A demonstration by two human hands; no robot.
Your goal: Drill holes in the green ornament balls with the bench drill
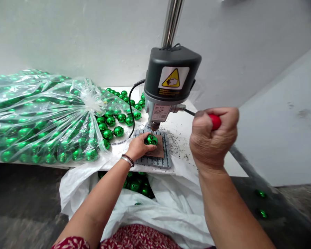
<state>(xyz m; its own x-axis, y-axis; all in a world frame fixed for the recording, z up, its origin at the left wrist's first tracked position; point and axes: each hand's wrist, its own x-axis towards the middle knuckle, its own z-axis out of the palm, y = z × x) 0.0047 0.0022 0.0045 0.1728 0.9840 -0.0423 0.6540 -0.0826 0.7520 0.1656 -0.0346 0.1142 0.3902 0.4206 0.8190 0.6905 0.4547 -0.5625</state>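
My left hand (140, 145) grips a shiny green ball (151, 139) on a brown board (159, 150) that lies on the grey base plate (164, 162) of a small drill press (171, 76). The drill bit (152, 132) comes down to the top of the ball; whether it has gone in I cannot tell. My right hand (212, 138) is closed around the red knob (215, 121) of the press lever, to the right of the motor head. A warning label is on the dark housing.
A knotted clear bag (46, 121) full of green balls fills the table's left side, with loose green balls (118, 131) beside it. Dark shavings litter the white table (180, 129). A white sack (158, 214) holding more balls hangs open at the front edge. A black cord (131, 107) runs from the press.
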